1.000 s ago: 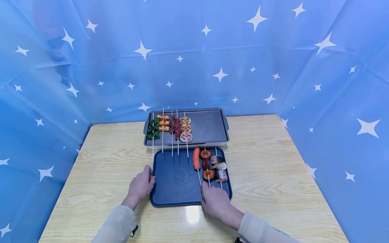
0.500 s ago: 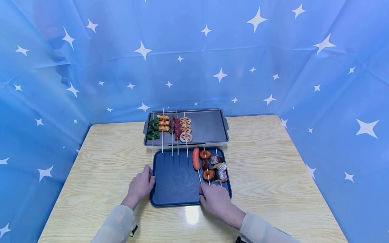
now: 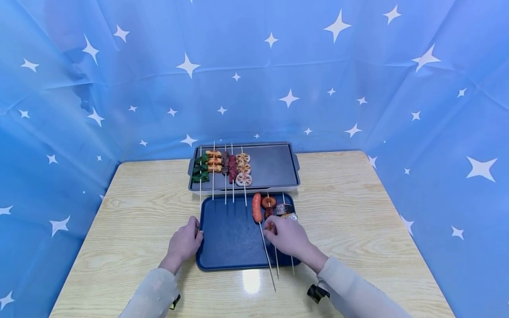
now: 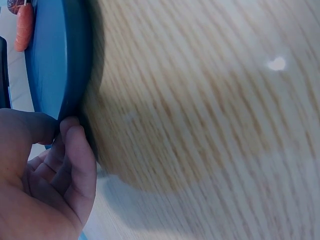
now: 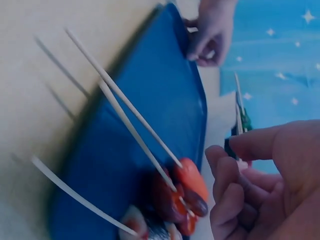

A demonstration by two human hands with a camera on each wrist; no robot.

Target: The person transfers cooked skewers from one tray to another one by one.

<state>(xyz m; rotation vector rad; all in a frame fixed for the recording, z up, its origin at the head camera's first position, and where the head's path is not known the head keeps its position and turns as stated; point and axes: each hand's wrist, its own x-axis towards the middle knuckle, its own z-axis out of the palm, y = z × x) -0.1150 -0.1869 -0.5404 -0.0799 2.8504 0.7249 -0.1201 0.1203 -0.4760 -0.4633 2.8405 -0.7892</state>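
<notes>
My left hand pinches the left rim of a dark blue tray. In the left wrist view, the thumb lies on the tray's edge with the fingertips against its outer side. My right hand hovers over the tray's right side, fingers loosely bent and holding nothing. Below it lie a mushroom skewer and a fish-piece skewer, both partly hidden by the hand. Just left of them is a sausage skewer, its stick extending past the tray's front rim.
Behind the tray stands a grill plate. Across its left half lie skewers of green pepper, yellow-brown pieces, dark meat, red meat and lotus root. Their sticks overhang the front. A starry blue curtain surrounds the table.
My right hand has let go of the sausage skewer's stick and moved up and forward over the mushroom skewer. The left hand and tray have stayed in place.
</notes>
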